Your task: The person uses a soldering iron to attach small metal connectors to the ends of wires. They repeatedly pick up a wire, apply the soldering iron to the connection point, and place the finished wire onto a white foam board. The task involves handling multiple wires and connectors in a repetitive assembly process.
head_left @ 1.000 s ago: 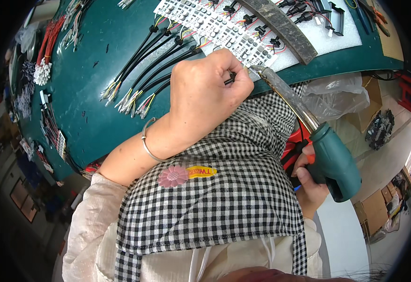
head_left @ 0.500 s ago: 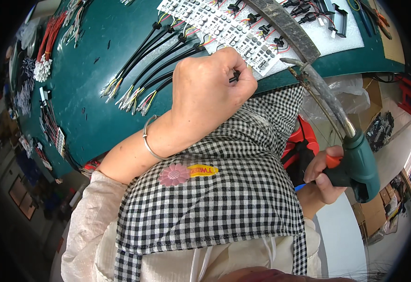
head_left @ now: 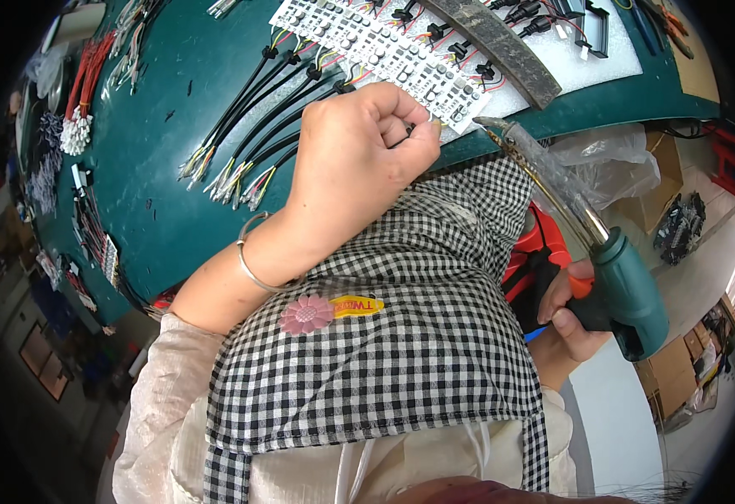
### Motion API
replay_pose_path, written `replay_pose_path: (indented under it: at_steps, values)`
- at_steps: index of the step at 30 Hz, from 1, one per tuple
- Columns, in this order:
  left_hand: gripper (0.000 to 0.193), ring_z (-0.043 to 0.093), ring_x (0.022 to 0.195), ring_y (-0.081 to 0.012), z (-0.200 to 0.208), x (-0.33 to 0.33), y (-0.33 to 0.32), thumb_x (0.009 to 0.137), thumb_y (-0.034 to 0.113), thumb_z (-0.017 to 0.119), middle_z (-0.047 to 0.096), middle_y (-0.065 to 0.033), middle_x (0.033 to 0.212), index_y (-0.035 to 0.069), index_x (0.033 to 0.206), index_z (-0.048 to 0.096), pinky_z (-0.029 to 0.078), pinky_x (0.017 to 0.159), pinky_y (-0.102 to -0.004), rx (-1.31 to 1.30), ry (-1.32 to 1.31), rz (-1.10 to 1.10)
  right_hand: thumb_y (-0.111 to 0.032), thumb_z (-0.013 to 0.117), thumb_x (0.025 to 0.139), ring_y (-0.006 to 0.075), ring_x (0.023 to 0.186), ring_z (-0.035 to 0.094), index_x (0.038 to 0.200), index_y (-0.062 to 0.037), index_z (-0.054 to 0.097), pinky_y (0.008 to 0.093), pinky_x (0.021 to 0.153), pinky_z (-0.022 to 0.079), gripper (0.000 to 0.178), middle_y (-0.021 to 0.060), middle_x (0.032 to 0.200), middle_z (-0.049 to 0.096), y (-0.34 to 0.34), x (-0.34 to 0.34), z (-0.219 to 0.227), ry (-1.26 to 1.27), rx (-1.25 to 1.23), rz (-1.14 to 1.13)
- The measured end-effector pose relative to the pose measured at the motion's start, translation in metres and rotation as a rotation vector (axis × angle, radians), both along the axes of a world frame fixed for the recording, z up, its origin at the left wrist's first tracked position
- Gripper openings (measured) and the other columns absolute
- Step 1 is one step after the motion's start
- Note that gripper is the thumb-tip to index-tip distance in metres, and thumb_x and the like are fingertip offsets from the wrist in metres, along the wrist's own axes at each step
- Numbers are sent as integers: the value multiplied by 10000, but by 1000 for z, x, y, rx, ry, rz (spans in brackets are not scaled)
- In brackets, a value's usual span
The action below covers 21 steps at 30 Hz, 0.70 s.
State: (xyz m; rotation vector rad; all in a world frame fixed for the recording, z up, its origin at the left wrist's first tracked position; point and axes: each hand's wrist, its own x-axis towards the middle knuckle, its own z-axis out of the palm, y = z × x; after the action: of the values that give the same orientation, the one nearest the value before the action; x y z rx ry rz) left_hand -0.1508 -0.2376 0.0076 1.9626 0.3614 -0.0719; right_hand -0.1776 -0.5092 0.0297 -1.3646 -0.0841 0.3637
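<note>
My left hand point(head_left: 359, 160) is closed in a pinch at the near edge of a white circuit board panel point(head_left: 401, 63). A bit of black cable point(head_left: 410, 130) shows between its thumb and fingers; the rest of it is hidden by the hand. In my right hand point(head_left: 571, 328) is the handle of a green soldering gun point(head_left: 628, 290). Its metal barrel slants up and left, and its tip is beside the board's near right corner, a little apart from my left fingers. Several black cables point(head_left: 250, 109) with stripped, coloured wire ends fan out left from the board.
A dark curved metal bar point(head_left: 502, 50) lies across the board's right side. Beneath is a white foam sheet point(head_left: 607, 80) on the green table mat point(head_left: 165, 210). Bundles of red wires point(head_left: 90, 76) lie at far left. Pliers point(head_left: 674, 29) rest at far right.
The soldering gun has moved left and its tip is closer to my left hand. My left hand has shifted slightly left, still closed on the cable. The whole view has moved a little.
</note>
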Motion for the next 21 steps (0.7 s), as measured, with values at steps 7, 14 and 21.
replay_pose_path:
  at_steps: [7,14,21]
  values:
    - [101,361,441,5,-7,-3,-7,738,45,695,476,38,473,0,705,611,293,414,-165,299,-243,-3,-88,738,678,117,492,472,1068,86,562,226,491,349,462,55,588,533,-2,-9,0,6,-118,-21]
    - [99,348,419,-7,-10,-2,-8,722,33,691,450,32,454,15,683,602,288,400,-172,323,-310,-8,-90,724,641,161,436,465,959,91,513,243,417,370,422,81,560,499,0,-14,-13,-95,-275,-35]
    - [112,344,411,-8,-9,-1,-8,713,24,688,428,33,444,23,663,588,286,395,-175,338,-335,-27,-151,736,701,219,581,564,871,-14,637,310,569,456,240,86,726,613,1,-29,-3,210,-406,-232]
